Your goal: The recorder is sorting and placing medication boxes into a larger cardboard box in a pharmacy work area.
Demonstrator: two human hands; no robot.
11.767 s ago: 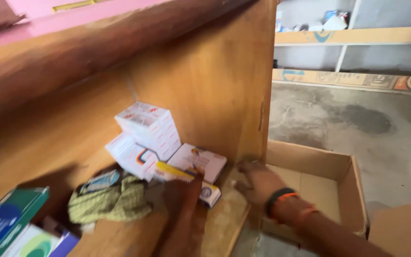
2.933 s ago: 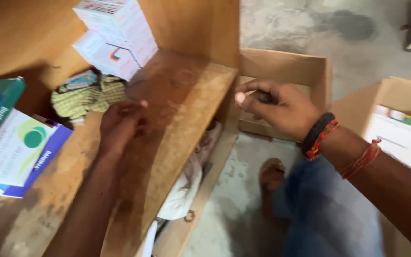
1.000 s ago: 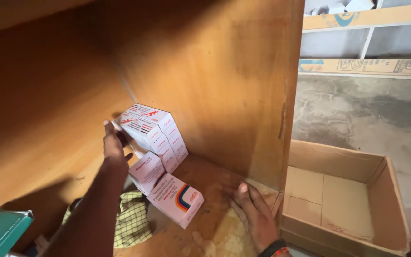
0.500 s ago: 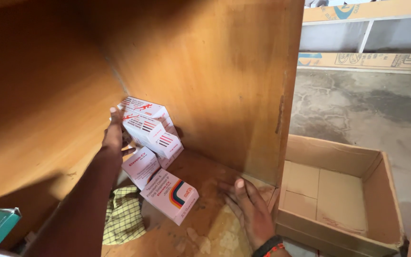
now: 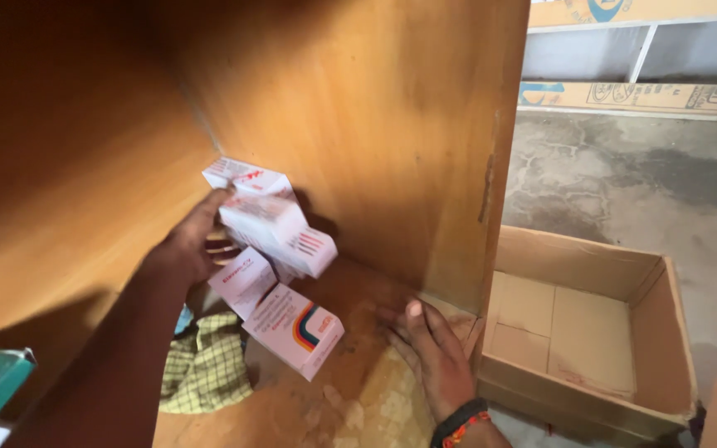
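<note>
L hand (image 5: 188, 249), centre-left of frame, fingers closed round a tilted stack of white-pink boxes (image 5: 271, 220) in the shelf corner, two more boxes (image 5: 292, 328) loose below, R hand (image 5: 433, 353) flat & open on shelf edge, cardboard carton (image 5: 591, 332) lower right holds nothing yet, so barely begun by the look.

Small white cartons (image 5: 271, 224) with red and dark print, stacked in the back corner of the wooden shelf (image 5: 358, 390), blurred and tipped, topmost one (image 5: 238, 176) leaning against the rear wall, the middle ones slanting down to the right. Below, a pink-and-white carton (image 5: 244, 280) standing tilted. In front, a white carton with a rainbow-striped arc (image 5: 294, 328), lying slanted on the shelf board, one corner toward the front edge, just beside a crumpled yellow checked cloth (image 5: 205, 373).
</note>
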